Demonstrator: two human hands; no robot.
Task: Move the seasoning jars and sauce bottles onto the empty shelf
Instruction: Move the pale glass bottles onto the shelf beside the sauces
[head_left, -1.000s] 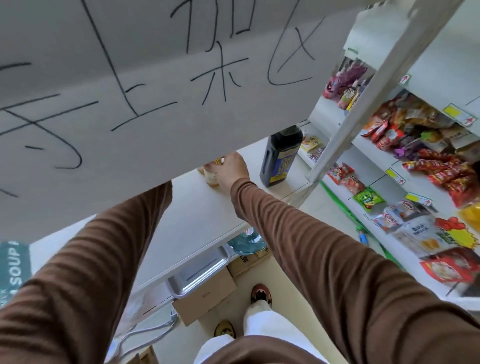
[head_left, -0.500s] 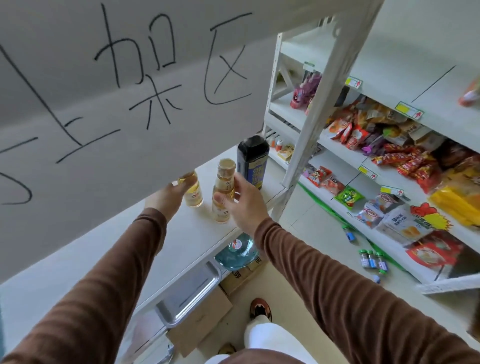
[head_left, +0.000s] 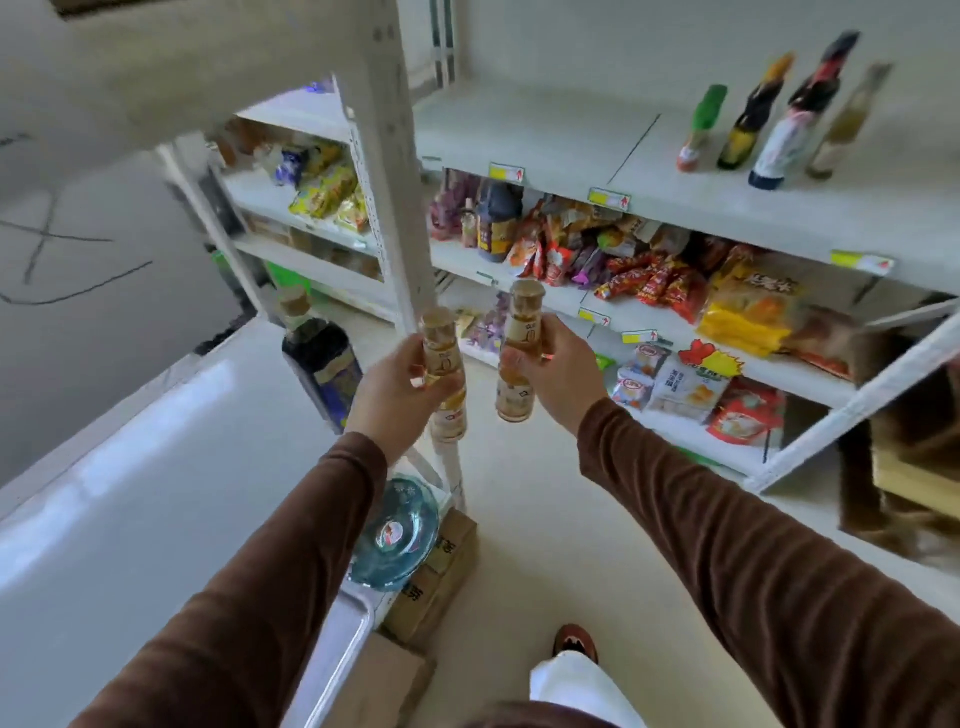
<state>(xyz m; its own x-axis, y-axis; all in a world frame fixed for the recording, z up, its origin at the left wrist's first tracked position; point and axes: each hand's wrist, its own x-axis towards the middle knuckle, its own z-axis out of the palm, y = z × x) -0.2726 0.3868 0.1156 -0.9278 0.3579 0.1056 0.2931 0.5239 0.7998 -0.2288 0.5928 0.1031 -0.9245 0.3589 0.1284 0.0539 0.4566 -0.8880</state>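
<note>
Amber glass sits inside both of your grips: your left hand (head_left: 397, 387) has its fingers (head_left: 415, 358) curled round the left bottle (head_left: 442, 374) at mid-body, and your right hand (head_left: 558, 371) wraps the right bottle (head_left: 517, 353) the same way, thumb across the label. Both bottles are upright, close beside each other but apart, and held in open air over the floor. Half a second ago they stood on the white counter (head_left: 130, 467) beside the dark sauce bottle (head_left: 322, 364); they have since been lifted clear and your view has swung toward the upper shelf (head_left: 545, 140), where four bottles (head_left: 774, 114) already stand at the right. In my judgement the pickup is done and the carry is under way; the bare stretch left of those four looks the likely landing spot. The dark sauce bottle remains on the counter.
</note>
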